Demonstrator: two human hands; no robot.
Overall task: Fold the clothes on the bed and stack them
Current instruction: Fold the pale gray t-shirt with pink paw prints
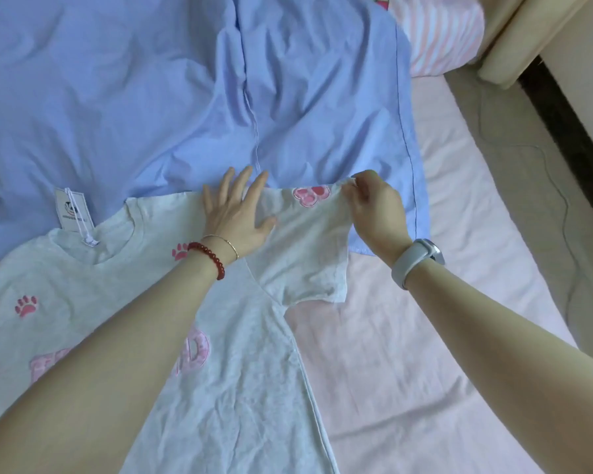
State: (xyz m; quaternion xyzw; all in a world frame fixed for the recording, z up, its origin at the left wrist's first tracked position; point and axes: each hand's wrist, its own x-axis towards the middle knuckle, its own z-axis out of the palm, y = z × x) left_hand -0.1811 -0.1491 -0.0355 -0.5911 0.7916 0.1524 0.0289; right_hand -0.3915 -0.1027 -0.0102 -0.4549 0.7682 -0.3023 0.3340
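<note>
A pale grey T-shirt with pink paw prints and pink letters lies face up on the bed, its neck to the upper left with a paper tag at the collar. My left hand presses flat on the shirt's shoulder, fingers straight and spread. My right hand pinches the top corner of the right sleeve near a pink paw print, with the sleeve stretched out between the two hands.
A large blue quilt cover spreads over the far part of the bed under the shirt's top edge. Pink sheet lies bare to the right. A pink striped pillow sits top right, and beyond the bed edge is floor with a cable.
</note>
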